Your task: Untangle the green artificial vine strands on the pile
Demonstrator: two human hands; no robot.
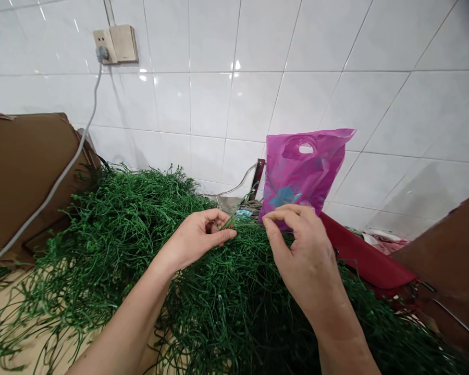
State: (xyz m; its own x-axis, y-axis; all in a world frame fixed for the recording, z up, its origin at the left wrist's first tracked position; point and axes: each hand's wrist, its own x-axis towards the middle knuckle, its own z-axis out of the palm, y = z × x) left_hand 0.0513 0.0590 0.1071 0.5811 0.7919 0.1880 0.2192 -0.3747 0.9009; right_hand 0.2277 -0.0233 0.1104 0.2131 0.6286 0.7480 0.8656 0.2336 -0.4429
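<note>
- Head view: the purple plastic bag (pixel 305 174), glossy and creased, stands upright with a cut-out handle; its contents are hidden.
- Far left of the bag, a brown cardboard box (pixel 23 172) with worn edges; its inside is out of sight.
- Right of the bag, a smooth red pouch (pixel 379 263) lies tilted.
- In front of the bag and spreading left, the green strands (pixel 140 219) form a tangled heap, thin, curly and knotted at the tips, partly over a pale surface (pixel 8 307).
- Left of the bag, the left hand (pixel 203 232) pinches a green strand (pixel 230 221) between thumb and fingers.
- Just before the bag, the right hand (pixel 303 250) has thumb and forefinger tips close together; I cannot tell whether they grip anything.
- Behind the bag, glossy white tiles (pixel 211 104).
</note>
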